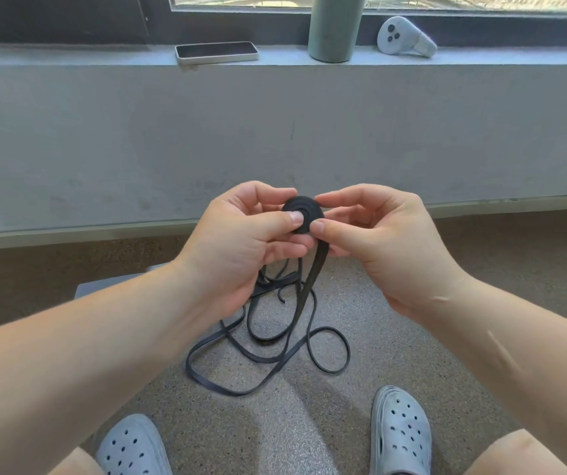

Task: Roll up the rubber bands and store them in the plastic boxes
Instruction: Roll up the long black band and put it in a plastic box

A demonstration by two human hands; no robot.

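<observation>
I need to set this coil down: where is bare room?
Bare floor lies between the left clog and right clog, and right of the loose band loops. The windowsill is free left of the phone. Crowded: under the coil, among those loops.

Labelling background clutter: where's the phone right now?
Head view, top, left of centre: the phone lies flat on the window ledge, just left of the green bottle.

This is an indoor room beside a window (241, 0), rather plain; whether home or workplace, I cannot tell. A bare grey concrete wall (275, 132) rises to a ledge (69, 56). On it are a phone (217, 51), a green bottle (335, 29) and a white handheld controller (403, 37). The floor (395, 303) is speckled brown-grey. The person wears grey clogs (402, 437).
</observation>
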